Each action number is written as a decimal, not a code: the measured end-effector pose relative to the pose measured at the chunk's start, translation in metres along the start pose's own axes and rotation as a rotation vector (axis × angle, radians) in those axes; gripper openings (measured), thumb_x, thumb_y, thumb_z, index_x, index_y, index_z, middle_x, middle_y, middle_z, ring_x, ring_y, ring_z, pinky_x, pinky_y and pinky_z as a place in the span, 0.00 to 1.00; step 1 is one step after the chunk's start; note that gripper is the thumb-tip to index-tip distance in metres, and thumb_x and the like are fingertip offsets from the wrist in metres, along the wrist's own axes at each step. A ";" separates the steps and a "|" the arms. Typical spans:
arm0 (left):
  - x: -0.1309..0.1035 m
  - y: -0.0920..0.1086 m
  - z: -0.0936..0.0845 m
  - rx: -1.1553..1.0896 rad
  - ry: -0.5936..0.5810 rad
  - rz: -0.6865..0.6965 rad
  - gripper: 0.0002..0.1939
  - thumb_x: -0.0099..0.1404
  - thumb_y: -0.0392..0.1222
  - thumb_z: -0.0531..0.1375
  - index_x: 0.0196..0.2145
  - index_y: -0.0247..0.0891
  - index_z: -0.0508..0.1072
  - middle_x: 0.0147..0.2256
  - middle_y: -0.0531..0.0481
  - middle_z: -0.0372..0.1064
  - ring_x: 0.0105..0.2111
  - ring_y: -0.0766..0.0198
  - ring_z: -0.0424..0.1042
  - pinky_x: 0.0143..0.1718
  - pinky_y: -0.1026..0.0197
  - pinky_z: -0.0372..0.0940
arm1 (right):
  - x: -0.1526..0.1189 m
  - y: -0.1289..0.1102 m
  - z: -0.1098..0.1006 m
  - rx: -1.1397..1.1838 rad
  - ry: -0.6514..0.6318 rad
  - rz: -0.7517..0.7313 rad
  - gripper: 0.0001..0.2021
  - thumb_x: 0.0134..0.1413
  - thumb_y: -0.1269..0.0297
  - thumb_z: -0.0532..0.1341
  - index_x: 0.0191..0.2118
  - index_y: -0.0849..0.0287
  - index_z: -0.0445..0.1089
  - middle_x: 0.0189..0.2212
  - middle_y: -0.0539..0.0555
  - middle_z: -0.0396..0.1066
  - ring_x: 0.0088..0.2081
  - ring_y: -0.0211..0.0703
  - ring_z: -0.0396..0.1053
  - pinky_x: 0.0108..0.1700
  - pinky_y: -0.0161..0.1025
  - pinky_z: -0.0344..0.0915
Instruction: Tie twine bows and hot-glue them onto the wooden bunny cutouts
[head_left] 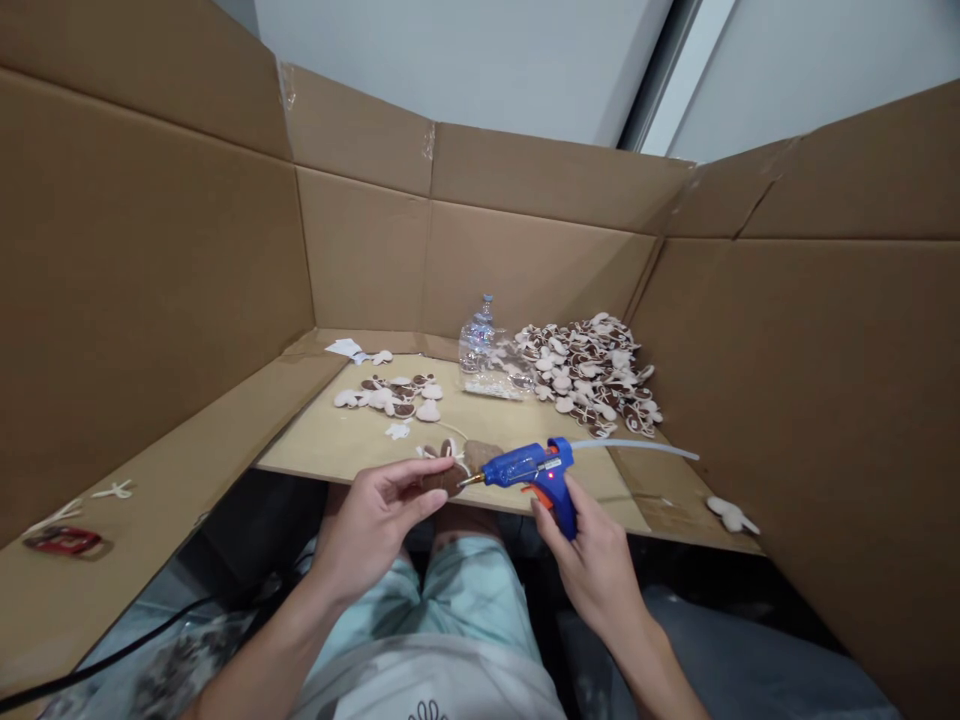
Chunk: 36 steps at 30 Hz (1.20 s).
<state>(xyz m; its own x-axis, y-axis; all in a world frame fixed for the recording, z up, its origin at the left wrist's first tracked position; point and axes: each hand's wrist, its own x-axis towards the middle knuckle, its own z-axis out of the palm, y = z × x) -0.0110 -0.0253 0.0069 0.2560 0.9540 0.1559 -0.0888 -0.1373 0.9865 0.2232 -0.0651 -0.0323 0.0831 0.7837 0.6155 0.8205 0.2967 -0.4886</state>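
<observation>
My left hand (pixel 382 515) pinches a small brown felt piece (pixel 450 480) with white-edged, ear-like loops, just above the front of the board. Wrapped round the handle of a blue hot glue gun (pixel 529 465) is my right hand (pixel 596 550). The gun's metal nozzle points left and meets, or nearly meets, the felt piece; I cannot tell which. A small red light glows on the gun, and a long pale glue stick (pixel 637 446) sticks out of its back. Right behind the nozzle lies a brownish lump (pixel 484 455) on the board.
Cardboard walls (pixel 367 250) enclose the pale board (pixel 300 450) on three sides. A big heap of brown and white felt pieces (pixel 585 370) fills the back right, beside a plastic bag (pixel 495 370) and bottle (pixel 487 310). Smaller felt pieces (pixel 397 395) lie left; a red cutter (pixel 64 541) rests far left.
</observation>
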 end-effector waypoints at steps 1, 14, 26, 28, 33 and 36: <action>0.000 0.000 0.000 -0.001 0.001 0.002 0.15 0.56 0.38 0.66 0.43 0.43 0.79 0.45 0.48 0.78 0.47 0.58 0.75 0.52 0.55 0.68 | 0.000 0.000 0.000 -0.002 0.009 -0.001 0.18 0.61 0.55 0.54 0.49 0.63 0.68 0.39 0.62 0.76 0.36 0.49 0.75 0.40 0.41 0.71; 0.002 -0.004 -0.004 -0.005 0.022 -0.010 0.15 0.55 0.40 0.67 0.43 0.41 0.79 0.44 0.47 0.79 0.47 0.55 0.76 0.54 0.54 0.67 | 0.004 0.012 0.002 -0.056 0.060 0.009 0.20 0.62 0.53 0.53 0.51 0.62 0.67 0.41 0.63 0.75 0.39 0.51 0.74 0.41 0.44 0.70; 0.019 0.000 -0.041 0.034 0.247 0.095 0.20 0.53 0.44 0.69 0.45 0.40 0.78 0.49 0.45 0.76 0.50 0.52 0.74 0.55 0.53 0.66 | 0.029 0.087 0.040 -0.383 -0.167 0.275 0.12 0.57 0.62 0.57 0.38 0.67 0.72 0.32 0.64 0.75 0.36 0.53 0.72 0.39 0.41 0.65; 0.020 0.000 -0.046 0.044 0.270 0.094 0.20 0.53 0.44 0.69 0.45 0.40 0.78 0.49 0.45 0.75 0.51 0.53 0.73 0.56 0.54 0.65 | 0.026 0.090 0.041 -0.393 -0.152 0.269 0.15 0.57 0.60 0.59 0.41 0.69 0.72 0.33 0.65 0.75 0.37 0.54 0.72 0.40 0.43 0.65; 0.022 0.001 -0.055 0.054 0.287 0.088 0.20 0.54 0.43 0.69 0.45 0.40 0.78 0.49 0.44 0.75 0.51 0.52 0.73 0.56 0.52 0.64 | 0.020 0.067 0.047 -0.362 -0.115 0.159 0.20 0.59 0.59 0.58 0.50 0.71 0.68 0.45 0.71 0.72 0.47 0.59 0.68 0.51 0.53 0.61; 0.022 0.002 -0.056 0.078 0.307 0.094 0.19 0.54 0.42 0.69 0.44 0.39 0.79 0.50 0.44 0.75 0.52 0.52 0.72 0.57 0.53 0.63 | 0.020 0.029 0.069 -0.238 -0.258 -0.049 0.14 0.60 0.61 0.59 0.49 0.61 0.69 0.46 0.60 0.74 0.49 0.49 0.68 0.52 0.42 0.63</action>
<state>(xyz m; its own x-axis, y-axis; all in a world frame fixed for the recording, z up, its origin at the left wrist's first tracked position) -0.0595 0.0106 0.0099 -0.0526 0.9704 0.2357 -0.0210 -0.2370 0.9713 0.2094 -0.0030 -0.0767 -0.0804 0.8928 0.4432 0.9314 0.2256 -0.2855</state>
